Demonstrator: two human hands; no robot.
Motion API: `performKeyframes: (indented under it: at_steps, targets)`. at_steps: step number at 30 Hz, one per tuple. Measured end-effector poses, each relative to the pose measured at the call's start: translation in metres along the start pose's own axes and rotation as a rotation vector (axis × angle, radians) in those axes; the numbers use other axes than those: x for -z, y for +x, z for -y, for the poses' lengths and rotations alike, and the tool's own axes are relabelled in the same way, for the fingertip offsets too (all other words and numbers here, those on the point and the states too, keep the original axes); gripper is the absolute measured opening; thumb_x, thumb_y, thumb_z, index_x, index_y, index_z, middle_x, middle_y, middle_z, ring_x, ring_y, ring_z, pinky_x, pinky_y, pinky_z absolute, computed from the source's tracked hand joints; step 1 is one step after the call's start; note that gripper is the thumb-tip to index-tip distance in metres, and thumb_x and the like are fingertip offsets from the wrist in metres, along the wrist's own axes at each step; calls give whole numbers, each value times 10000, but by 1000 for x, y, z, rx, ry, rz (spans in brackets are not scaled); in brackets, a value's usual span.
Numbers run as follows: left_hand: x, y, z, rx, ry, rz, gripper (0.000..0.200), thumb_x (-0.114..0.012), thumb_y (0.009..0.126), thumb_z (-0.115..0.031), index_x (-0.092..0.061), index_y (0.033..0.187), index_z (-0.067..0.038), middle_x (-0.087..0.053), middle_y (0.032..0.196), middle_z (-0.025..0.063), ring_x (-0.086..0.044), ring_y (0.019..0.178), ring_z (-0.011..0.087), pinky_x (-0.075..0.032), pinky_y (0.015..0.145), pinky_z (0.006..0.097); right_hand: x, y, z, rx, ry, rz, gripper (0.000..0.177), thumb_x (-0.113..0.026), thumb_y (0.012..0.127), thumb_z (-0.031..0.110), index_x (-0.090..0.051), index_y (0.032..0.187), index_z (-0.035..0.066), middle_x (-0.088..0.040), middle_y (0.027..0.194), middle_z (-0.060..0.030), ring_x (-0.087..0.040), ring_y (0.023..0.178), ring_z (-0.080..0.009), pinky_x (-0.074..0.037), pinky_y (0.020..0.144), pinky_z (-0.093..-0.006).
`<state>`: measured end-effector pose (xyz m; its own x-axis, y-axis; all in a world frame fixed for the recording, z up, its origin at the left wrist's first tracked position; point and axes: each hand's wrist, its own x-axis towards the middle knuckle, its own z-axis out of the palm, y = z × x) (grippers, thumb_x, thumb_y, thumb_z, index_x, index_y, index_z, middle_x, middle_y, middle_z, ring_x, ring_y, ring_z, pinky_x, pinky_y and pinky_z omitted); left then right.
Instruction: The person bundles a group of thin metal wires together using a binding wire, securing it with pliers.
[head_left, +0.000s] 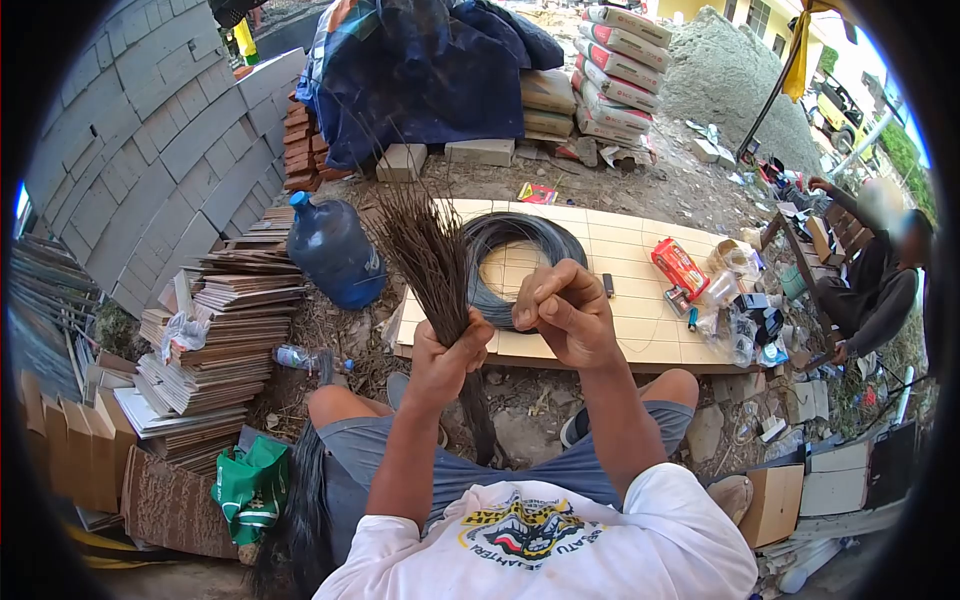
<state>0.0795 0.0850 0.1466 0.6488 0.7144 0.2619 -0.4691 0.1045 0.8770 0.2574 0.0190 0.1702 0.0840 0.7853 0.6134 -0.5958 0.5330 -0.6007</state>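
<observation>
A bundle of thin dark brown bristles (425,250) stands upright in my left hand (450,362), whose fingers are wrapped round its lower part. The bristles fan out above the fist, and a dark tail hangs below it. My right hand (570,315) is raised to the right of the bundle, thumb and fingertips pinched together; whatever they hold is too small to make out. Behind my right hand, a coil of dark wire (483,262) lies on the pale board (640,338), partly covered by that hand.
A blue water jug (335,252) and stacked tiles (215,340) stand at the left. A red packet (679,268) and plastic containers (722,290) lie on the board's right side. A person (880,290) sits at the far right. Cement bags (620,75) are piled behind.
</observation>
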Motion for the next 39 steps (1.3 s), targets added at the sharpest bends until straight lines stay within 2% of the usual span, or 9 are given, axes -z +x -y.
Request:
performKeyframes:
  at_steps: [4, 7, 11, 18, 20, 24, 29, 35, 39]
  targets:
    - [5, -2, 0, -19, 30, -42, 129, -688, 925, -116, -604, 868, -37, -536, 638, -13, -472, 516, 56, -362, 465, 230, 2, 0, 27, -63, -470, 21, 186, -680, 902, 61, -618, 1066, 0, -647, 961, -104, -655, 917, -190, -524, 799, -318]
    - [6, -1, 4, -31, 64, -51, 131, -685, 930, -125, -604, 880, -36, -536, 628, -18, -468, 510, 52, -362, 462, 231, -32, 17, 61, 127, -1201, 101, 355, -759, 794, 111, -652, 1127, 54, -636, 1075, -74, -615, 1034, -225, -514, 817, -366]
    - [0, 1, 8, -66, 80, -42, 144, -687, 936, -148, -608, 901, -33, -523, 607, -30, -454, 499, 42, -353, 454, 224, -40, 27, 78, 227, -1662, 353, 263, -785, 766, 181, -695, 1003, 110, -645, 998, -42, -618, 950, -275, -519, 773, -382]
    - [-4, 2, 13, -90, 103, -40, 165, -692, 937, -177, -620, 900, -33, -526, 608, -37, -451, 498, 34, -341, 449, 217, -30, 15, 70, 250, -1754, 309, 158, -795, 735, 101, -659, 811, 72, -557, 741, -41, -555, 701, -237, -451, 596, -365]
    - [-8, 1, 12, -68, 185, -52, 207, -693, 936, -179, -574, 841, -39, -538, 649, -5, -482, 499, 64, -390, 475, 240, -28, 5, 52, 365, -1905, 110, 163, -785, 741, 92, -627, 772, 66, -524, 712, -47, -509, 650, -230, -414, 556, -378]
    - [-16, 1, 14, -76, 176, -62, 216, -704, 930, -193, -576, 844, -41, -537, 648, -9, -483, 498, 61, -386, 474, 235, -25, -5, 24, 470, -1755, -179, 145, -749, 778, 18, -609, 761, 50, -512, 679, -64, -480, 591, -246, -393, 531, -372]
    - [-4, -1, 9, -42, 134, -85, 161, -639, 951, -110, -564, 828, -39, -492, 635, -13, -445, 496, 62, -374, 485, 252, -23, -8, 42, 69, -1209, -147, 91, -740, 824, 41, -666, 868, 11, -607, 731, -85, -589, 667, -218, -456, 606, -336]
    - [2, -4, 5, -32, 109, -26, 174, -691, 934, -174, -621, 851, -38, -543, 613, -19, -484, 531, 55, -370, 490, 227, -18, 14, 72, -137, -1075, 204, 95, -746, 817, 31, -682, 885, 11, -641, 760, -82, -610, 691, -233, -468, 639, -338]
    - [-1, -4, 4, -4, 142, 3, 195, -694, 934, -197, -621, 844, -40, -542, 615, -27, -482, 531, 52, -368, 490, 226, -36, 48, 106, -97, -1529, 718, 107, -731, 738, 62, -670, 821, 32, -644, 765, -71, -611, 785, -267, -486, 683, -362]
